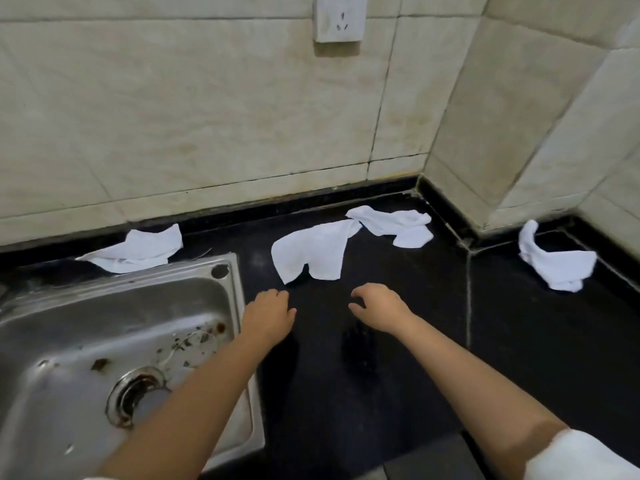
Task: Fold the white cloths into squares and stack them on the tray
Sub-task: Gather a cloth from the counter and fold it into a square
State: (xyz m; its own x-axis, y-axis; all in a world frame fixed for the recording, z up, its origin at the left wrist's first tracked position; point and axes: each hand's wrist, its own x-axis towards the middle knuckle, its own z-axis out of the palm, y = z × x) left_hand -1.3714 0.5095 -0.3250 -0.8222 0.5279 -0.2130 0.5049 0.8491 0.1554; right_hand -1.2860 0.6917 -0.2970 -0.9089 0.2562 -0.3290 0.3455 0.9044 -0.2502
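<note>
Several crumpled white cloths lie on a black countertop (pixel 398 341). One cloth (pixel 313 252) lies in the middle, just beyond my hands. A second cloth (pixel 394 223) lies behind it near the wall. A third cloth (pixel 138 252) rests at the sink's back edge, and another cloth (pixel 554 263) lies at the far right. My left hand (pixel 268 315) hovers near the middle cloth's near corner, fingers loosely curled, holding nothing. My right hand (pixel 379 306) hovers a little right of it, fingers loosely bent, also holding nothing. No tray is visible.
A stainless steel sink (pixel 221 271) with a dirty basin and drain fills the left. Tiled walls form a corner at the back right, with a wall socket (pixel 339 17) high up. A grey surface (pixel 433 459) shows at the bottom edge.
</note>
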